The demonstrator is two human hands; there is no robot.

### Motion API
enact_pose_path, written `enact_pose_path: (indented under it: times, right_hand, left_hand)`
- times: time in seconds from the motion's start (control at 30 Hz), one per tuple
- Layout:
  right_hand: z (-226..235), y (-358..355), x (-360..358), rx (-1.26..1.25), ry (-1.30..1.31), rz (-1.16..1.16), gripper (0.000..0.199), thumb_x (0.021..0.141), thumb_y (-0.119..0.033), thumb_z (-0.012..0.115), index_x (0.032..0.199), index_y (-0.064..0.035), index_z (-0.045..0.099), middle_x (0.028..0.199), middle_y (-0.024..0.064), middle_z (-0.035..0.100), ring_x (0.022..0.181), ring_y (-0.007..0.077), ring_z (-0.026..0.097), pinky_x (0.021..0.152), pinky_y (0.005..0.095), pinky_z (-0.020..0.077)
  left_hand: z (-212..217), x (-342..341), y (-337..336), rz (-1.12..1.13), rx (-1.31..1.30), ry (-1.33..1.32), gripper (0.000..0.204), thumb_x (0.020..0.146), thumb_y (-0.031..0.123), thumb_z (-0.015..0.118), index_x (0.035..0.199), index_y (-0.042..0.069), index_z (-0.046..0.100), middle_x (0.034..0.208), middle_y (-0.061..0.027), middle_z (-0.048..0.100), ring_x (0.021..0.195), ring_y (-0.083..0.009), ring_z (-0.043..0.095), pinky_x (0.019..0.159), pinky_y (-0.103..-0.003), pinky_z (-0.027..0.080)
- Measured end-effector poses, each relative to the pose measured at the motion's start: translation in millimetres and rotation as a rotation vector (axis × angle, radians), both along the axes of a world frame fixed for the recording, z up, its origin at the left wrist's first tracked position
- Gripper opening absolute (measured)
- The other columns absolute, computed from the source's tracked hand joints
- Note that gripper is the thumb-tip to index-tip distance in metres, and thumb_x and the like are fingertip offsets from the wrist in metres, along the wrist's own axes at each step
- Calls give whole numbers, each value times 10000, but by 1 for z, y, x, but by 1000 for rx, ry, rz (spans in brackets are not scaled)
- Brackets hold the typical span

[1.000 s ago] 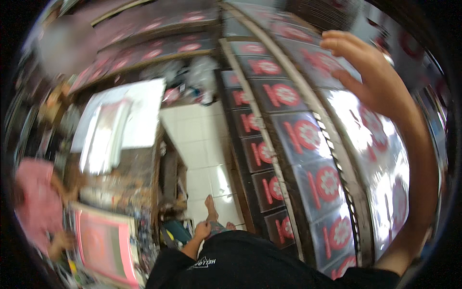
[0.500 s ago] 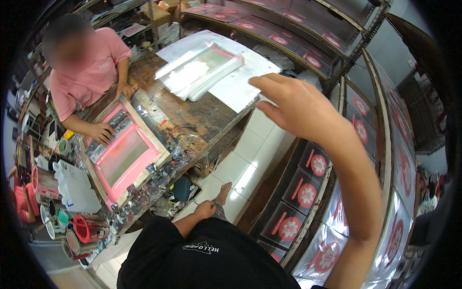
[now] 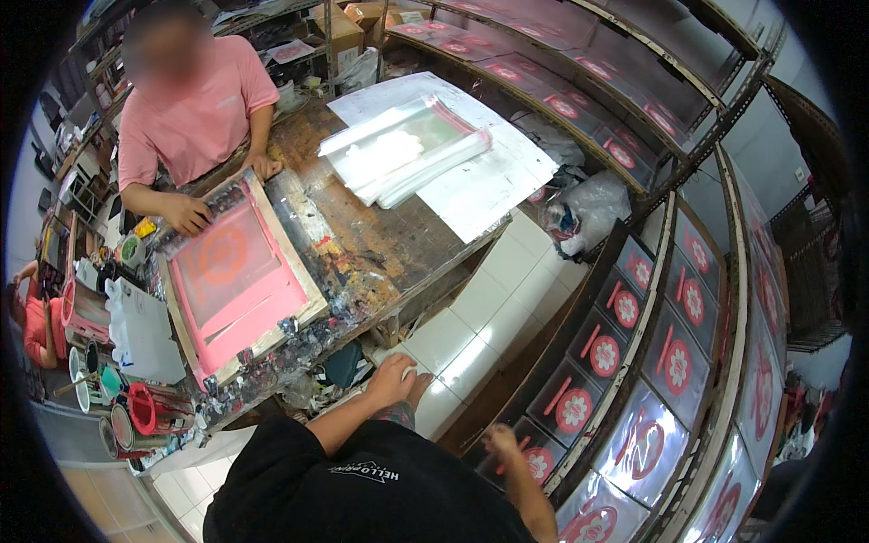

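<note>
My left hand (image 3: 391, 380) rests low in front of me against my leg, fingers loose and holding nothing. My right hand (image 3: 502, 443) is blurred, down by the lowest shelf of a slanted rack (image 3: 738, 299). That rack carries several clear bags with round red prints (image 3: 679, 362). I cannot tell whether my right hand's fingers grip a bag. On the worn wooden table (image 3: 380, 235) lies a pink screen-printing frame (image 3: 235, 281). A person in a pink shirt (image 3: 195, 109) has both hands on the frame's far edge.
A stack of clear plastic bags (image 3: 407, 149) lies on white paper sheets (image 3: 489, 181) at the table's far end. Paint cans and cups (image 3: 136, 407) crowd the table's near left corner. White tile floor (image 3: 507, 271) runs between table and rack. A second rack (image 3: 561, 100) stands behind.
My right arm has come down from the upper shelves to the lowest shelf. The view has swung from the rack toward the table and the person in pink.
</note>
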State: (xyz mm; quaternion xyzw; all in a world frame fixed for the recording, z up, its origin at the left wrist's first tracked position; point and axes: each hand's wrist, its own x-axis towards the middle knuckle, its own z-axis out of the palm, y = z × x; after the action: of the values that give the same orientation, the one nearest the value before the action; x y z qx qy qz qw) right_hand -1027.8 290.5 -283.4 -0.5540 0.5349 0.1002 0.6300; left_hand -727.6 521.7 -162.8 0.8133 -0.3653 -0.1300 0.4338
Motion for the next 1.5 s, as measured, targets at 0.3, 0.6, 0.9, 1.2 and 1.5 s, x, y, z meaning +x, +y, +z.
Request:
enact_pose_path:
  times: [0.3, 0.6, 0.9, 1.2, 1.5]
  right_hand:
    - [2, 14, -9, 161, -85, -120, 95, 951, -106, 540, 1018, -58, 586, 824, 76, 637, 621, 178, 605, 508, 303, 483]
    - [22, -88, 75, 40, -132, -325, 108, 944, -96, 541, 1051, -95, 557, 843, 24, 593, 685, 166, 636, 584, 293, 529]
    - [0, -101, 143, 123, -83, -48, 181, 955, -167, 596, 1119, -93, 571, 932, 37, 633, 763, 171, 666, 635, 292, 541]
    - [-9, -121, 163, 86, -112, -1, 159, 970, -170, 595, 1098, -78, 583, 910, 43, 636, 798, 187, 682, 598, 296, 534]
    - [-9, -131, 131, 62, -131, -94, 144, 969, -150, 601, 1068, -50, 570, 852, 50, 618, 708, 185, 661, 533, 299, 511]
  left_hand:
    - [73, 98, -71, 104, 242, -630, 621, 789, 156, 706, 1355, 8, 497, 1446, -218, 433, 1367, -385, 375, 1133, -530, 300]
    - [59, 113, -78, 131, 325, -623, 637, 803, 202, 695, 1376, 19, 488, 1451, -217, 440, 1372, -374, 380, 1154, -524, 275]
    - [62, 115, -79, 115, 321, -559, 661, 808, 222, 682, 1399, 10, 473, 1487, -216, 406, 1402, -380, 339, 1183, -524, 217]
    - [59, 116, -78, 113, 318, -526, 670, 819, 255, 690, 1400, 11, 463, 1491, -225, 388, 1402, -389, 334, 1189, -531, 210]
    - [93, 134, -86, 214, 29, -385, 667, 809, 207, 713, 1390, -1, 462, 1487, -238, 379, 1401, -399, 332, 1181, -543, 210]
